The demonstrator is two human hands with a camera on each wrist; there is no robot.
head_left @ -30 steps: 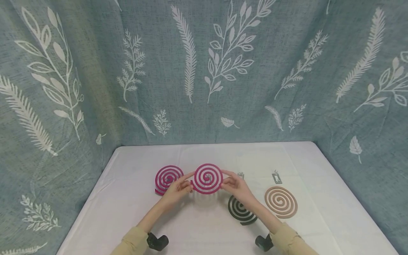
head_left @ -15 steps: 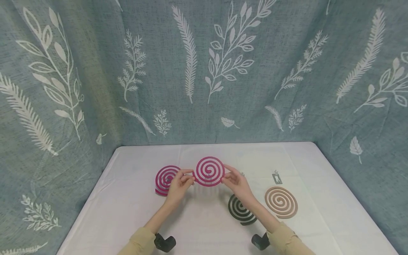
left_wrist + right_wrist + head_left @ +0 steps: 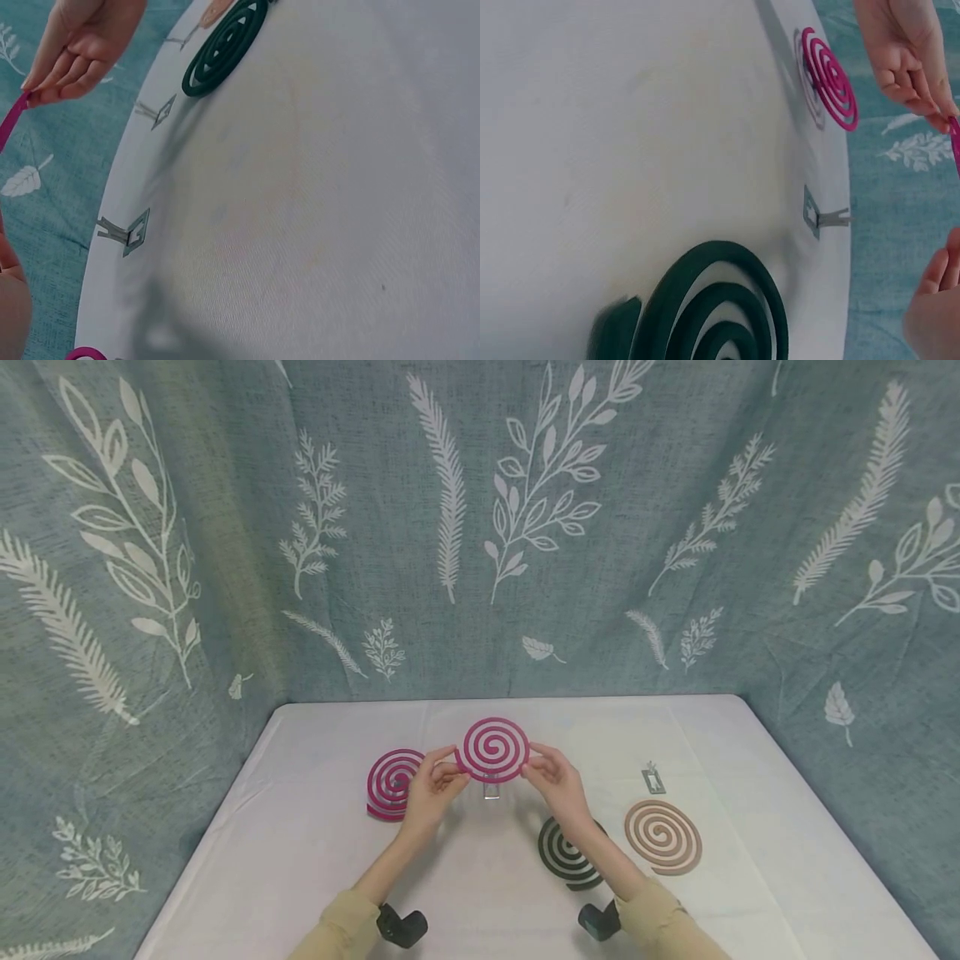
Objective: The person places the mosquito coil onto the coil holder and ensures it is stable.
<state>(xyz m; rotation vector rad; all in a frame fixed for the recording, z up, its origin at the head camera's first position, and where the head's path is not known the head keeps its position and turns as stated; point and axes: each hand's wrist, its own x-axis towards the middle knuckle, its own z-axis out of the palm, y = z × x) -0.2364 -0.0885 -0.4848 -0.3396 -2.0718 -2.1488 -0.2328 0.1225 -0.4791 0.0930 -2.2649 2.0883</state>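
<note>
Already one magenta coil sits raised, centre-left; left hand and right hand pinch a second coil mid-frame, off a bare metal stand; green coil and tan coil lie apparently unmounted, lower right

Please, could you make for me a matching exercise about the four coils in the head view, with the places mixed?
1. green coil
2. raised pink coil
3. tan coil
4. other pink coil

A. partly hidden by the left hand
B. partly hidden by the right forearm
C. rightmost of the coils
D. between left hand and right hand

Pairs: 1-B, 2-D, 3-C, 4-A
</note>
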